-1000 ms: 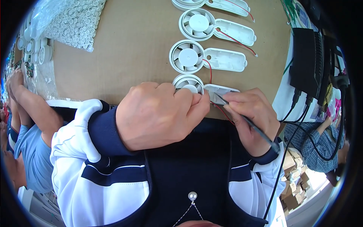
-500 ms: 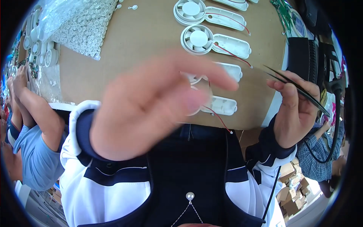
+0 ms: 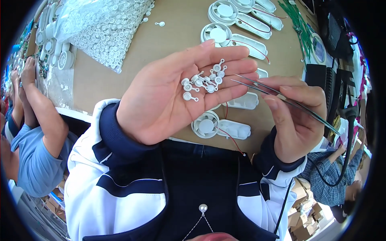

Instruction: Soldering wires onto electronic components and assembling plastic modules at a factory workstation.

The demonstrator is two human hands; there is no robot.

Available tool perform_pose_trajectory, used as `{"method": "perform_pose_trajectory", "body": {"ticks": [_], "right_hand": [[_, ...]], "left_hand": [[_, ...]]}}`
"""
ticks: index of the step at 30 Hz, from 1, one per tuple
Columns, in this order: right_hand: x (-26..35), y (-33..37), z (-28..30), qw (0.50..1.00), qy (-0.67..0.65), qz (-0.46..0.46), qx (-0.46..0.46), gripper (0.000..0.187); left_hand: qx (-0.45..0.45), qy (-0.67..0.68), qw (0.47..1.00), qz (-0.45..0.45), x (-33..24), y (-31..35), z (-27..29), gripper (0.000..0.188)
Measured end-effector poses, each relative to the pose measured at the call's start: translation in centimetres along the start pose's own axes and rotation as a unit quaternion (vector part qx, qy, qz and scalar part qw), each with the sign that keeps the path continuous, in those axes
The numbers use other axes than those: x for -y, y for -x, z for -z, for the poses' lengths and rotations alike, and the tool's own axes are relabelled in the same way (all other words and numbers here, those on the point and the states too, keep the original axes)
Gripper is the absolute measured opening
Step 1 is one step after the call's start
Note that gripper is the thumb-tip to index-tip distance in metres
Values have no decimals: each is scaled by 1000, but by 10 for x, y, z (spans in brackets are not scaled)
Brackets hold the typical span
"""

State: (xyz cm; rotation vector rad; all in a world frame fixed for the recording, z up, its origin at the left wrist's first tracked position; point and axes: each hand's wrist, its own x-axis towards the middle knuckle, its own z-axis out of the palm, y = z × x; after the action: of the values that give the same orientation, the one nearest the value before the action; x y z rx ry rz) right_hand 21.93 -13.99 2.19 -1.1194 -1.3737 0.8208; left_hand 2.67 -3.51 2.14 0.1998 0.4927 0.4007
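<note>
Ten or so little white looped caps (image 3: 200, 82) are sitting in the person's left hand (image 3: 167, 90), palm up, fingers stretched out and not clamped on anything. Right hand (image 3: 299, 120), at 4 o'clock from the caps, is closed around some dark tweezers (image 3: 317, 120), prongs apart, tips right by those outstretched fingers. From where I'm standing I can't tell whether they touch. Closest white fan (image 3: 206, 125) is at 6 o'clock from the caps on the brown surface (image 3: 100, 86), more fans (image 3: 218, 35) up at 1. Clear bag (image 3: 106, 36) stuffed with similar bits, 10 o'clock.
</note>
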Motion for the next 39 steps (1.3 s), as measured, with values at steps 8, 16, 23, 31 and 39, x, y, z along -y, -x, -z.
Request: {"method": "perform_pose_trajectory", "body": {"ticks": [8,16,23,31,39], "right_hand": [[-4,-6,4,996,80,15,41,30],[6,-16,10,989,108,43,90,29],[10,-16,14,985,121,29,121,27],[9,-15,14,984,125,19,126,24],[10,-15,20,985,117,20,122,24]], "left_hand": [[15,-7,1000,17,1,-1,2,58],[6,-26,999,28,2,1,-1,61],[-4,-31,998,46,1,3,2,61],[2,-57,997,57,2,3,0,61],[-4,-61,996,61,2,4,-1,62]]}}
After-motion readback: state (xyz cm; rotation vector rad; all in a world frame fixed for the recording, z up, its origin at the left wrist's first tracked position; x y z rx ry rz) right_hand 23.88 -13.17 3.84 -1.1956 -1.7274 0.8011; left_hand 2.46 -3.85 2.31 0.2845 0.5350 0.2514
